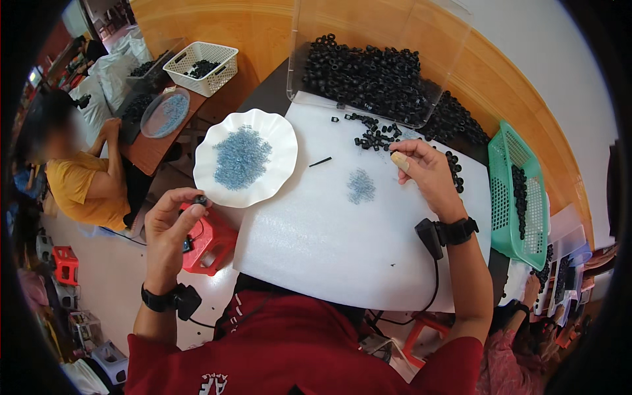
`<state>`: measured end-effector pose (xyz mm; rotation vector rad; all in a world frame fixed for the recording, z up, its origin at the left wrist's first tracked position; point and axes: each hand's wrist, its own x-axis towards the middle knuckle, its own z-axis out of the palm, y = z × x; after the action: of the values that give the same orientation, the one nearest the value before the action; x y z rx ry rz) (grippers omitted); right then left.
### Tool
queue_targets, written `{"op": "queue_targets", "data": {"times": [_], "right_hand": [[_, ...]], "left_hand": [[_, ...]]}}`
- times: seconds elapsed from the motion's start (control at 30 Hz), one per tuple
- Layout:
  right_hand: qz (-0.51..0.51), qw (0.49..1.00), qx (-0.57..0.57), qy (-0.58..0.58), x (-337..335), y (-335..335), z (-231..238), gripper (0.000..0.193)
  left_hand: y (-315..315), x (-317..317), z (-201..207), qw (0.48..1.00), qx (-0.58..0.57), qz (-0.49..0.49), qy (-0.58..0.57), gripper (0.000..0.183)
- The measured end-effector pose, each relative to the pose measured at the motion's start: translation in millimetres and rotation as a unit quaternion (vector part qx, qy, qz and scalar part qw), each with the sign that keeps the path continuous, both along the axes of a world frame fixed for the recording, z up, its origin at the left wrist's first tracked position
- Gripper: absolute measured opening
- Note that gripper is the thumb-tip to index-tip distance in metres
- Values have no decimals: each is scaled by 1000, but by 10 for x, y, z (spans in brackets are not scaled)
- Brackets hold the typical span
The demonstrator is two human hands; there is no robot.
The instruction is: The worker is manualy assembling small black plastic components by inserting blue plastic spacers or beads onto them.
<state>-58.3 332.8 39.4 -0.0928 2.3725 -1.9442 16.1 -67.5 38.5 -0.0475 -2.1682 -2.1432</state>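
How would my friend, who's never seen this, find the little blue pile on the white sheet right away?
Find the big white sheet. On it, look between the wavy plate and the right hand. The little pile is pale blue, lies right on the sheet, and is smaller than the blue heap in the plate.

Upper left: a co-worker (113,158) in a yellow shirt (82,187) at a brown tabletop (143,157); a white perforated basket (214,84); pale sacks (108,80); nearer, a red stool (218,253) on the tiled floor (155,283).
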Motion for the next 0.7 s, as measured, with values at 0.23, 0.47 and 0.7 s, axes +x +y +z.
{"op": "queue_targets", "data": {"times": [0.23, 0.47, 0.7], "right_hand": [[9, 1000, 9, -5, -3, -77, -64, 19], [16, 1000, 2, -25, 52, -87, -101, 18], [27, 999, -12, -28, 80, -82, -106, 19]], "left_hand": [[10, -57, -137, 992, 108, -44, -38, 18], [108, -263, -205, 991, 113, -67, -34, 18], [123, -417, -208, 988, 136, -61, -42, 18]]}}
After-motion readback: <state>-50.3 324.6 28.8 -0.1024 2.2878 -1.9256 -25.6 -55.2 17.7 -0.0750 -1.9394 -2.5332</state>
